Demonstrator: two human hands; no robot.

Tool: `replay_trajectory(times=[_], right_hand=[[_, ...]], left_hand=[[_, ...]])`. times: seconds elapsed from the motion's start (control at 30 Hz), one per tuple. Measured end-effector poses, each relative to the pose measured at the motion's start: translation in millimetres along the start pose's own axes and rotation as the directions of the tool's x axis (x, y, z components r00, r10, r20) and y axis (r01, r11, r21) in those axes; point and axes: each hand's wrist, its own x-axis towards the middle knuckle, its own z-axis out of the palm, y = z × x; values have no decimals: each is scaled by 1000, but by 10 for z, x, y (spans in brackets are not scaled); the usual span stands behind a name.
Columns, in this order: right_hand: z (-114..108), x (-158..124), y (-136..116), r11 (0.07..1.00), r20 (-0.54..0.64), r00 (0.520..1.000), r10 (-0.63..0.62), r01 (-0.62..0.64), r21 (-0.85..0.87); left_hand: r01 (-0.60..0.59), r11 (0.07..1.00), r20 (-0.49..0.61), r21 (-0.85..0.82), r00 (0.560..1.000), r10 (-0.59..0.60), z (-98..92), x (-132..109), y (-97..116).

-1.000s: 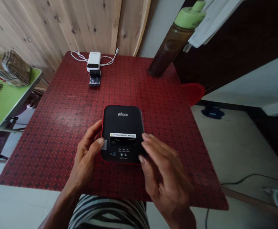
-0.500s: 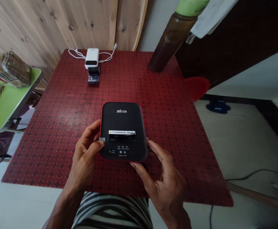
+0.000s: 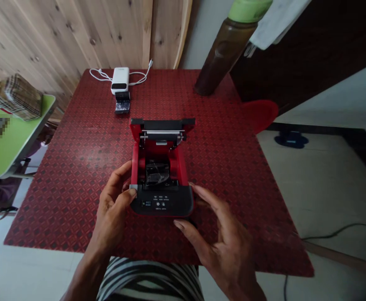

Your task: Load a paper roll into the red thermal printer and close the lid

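A small black and red receipt printer (image 3: pixel 161 205) sits on the red patterned table near me. Its lid (image 3: pixel 163 124) stands raised at the back, showing a roller on its underside. Inside the red bay lies something dark with clear, shiny plastic (image 3: pixel 157 173); what it is I cannot make out. My left hand (image 3: pixel 113 209) grips the printer's left side, its thumb on a grey latch (image 3: pixel 133 189). At the right front corner is my right hand (image 3: pixel 222 234), thumb and fingers spread apart. Its fingertips are at the printer's right side, and whether they touch is unclear.
A white power bank (image 3: pixel 120 78) with a white cable and a dark roll-like piece (image 3: pixel 122 103) lie at the back left. A tall bottle with a green lid (image 3: pixel 225 52) stands at the back right. A green table (image 3: pixel 11 150) with a plaid bag is on the left.
The printer's lid has swung up from closed, exposing the red bay inside. My right thumb has eased slightly away from the front edge. My left hand keeps its hold.
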Motion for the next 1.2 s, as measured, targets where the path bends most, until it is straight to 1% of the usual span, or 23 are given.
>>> replay_trajectory(times=[0.03, 0.1, 0.17, 0.2, 0.27, 0.3, 0.37, 0.4, 0.43, 0.5, 0.6, 0.7, 0.77, 0.83, 0.93, 1.0, 1.03, 1.07, 1.1, 1.13, 1.17, 1.2], right_hand=[[-46, 68, 0, 999, 13, 999, -33, 33, -1], [-102, 253, -6, 990, 19, 990, -140, 140, -11], [-85, 491, -30, 963, 46, 963, -266, 268, -29], [-47, 620, -53, 945, 82, 943, -321, 325, -36], [67, 872, -121, 916, 224, 900, -375, 397, -61], [133, 986, -164, 908, 327, 870, -368, 413, -78], [264, 1167, -248, 906, 526, 799, -291, 408, -118], [322, 1232, -280, 907, 601, 763, -237, 396, -145], [375, 1279, -300, 907, 648, 738, -189, 385, -173], [462, 1331, -300, 901, 678, 720, -146, 380, -210], [540, 1364, -241, 886, 672, 721, -165, 408, -220], [541, 1397, -220, 872, 679, 712, -179, 435, -226], [498, 1400, -256, 862, 667, 720, -193, 449, -236], [424, 1360, -314, 847, 632, 746, -210, 461, -264], [240, 1224, -374, 832, 520, 818, -246, 454, -319], [66, 1126, -348, 868, 385, 880, -278, 401, -292], [-26, 1087, -304, 898, 304, 911, -279, 360, -254], [-112, 1055, -237, 929, 220, 941, -256, 303, -212], [-182, 1031, -145, 958, 134, 970, -205, 227, -175], [-228, 1013, -31, 981, 52, 990, -129, 135, -138], [-244, 1000, 102, 995, -24, 999, -39, 36, -97], [-228, 989, 247, 996, -89, 994, 65, -70, -48]], left_hand=[[-13, 1000, 13, 3, 1000, 13, -19, 1, -13], [-33, 999, 44, 8, 998, 33, -55, 9, -32], [-52, 999, 80, 12, 996, 50, -87, 20, -42], [-68, 998, 95, 17, 993, 66, -101, 26, -43], [-110, 993, 121, 38, 987, 105, -124, 36, -45], [-131, 990, 130, 54, 984, 123, -134, 41, -48], [-163, 982, 147, 91, 978, 148, -150, 48, -61], [-173, 979, 154, 106, 976, 156, -157, 53, -72], [-180, 976, 161, 119, 974, 160, -163, 58, -86], [-190, 973, 169, 127, 971, 168, -174, 69, -117], [-203, 971, 170, 127, 969, 181, -189, 83, -155], [-211, 967, 168, 146, 968, 186, -200, 87, -168], [-196, 970, 175, 145, 970, 170, -203, 85, -167], [-188, 972, 178, 143, 971, 162, -204, 82, -162], [-200, 968, 172, 151, 970, 174, -202, 81, -152], [-185, 973, 173, 142, 972, 159, -200, 83, -149], [-170, 976, 172, 134, 974, 146, -199, 85, -150], [-158, 979, 167, 128, 977, 136, -199, 87, -153], [-149, 981, 159, 123, 979, 128, -199, 89, -157], [-145, 982, 150, 120, 981, 126, -198, 90, -161], [-146, 982, 142, 117, 981, 129, -198, 92, -165], [-149, 982, 138, 116, 982, 133, -197, 92, -169]])
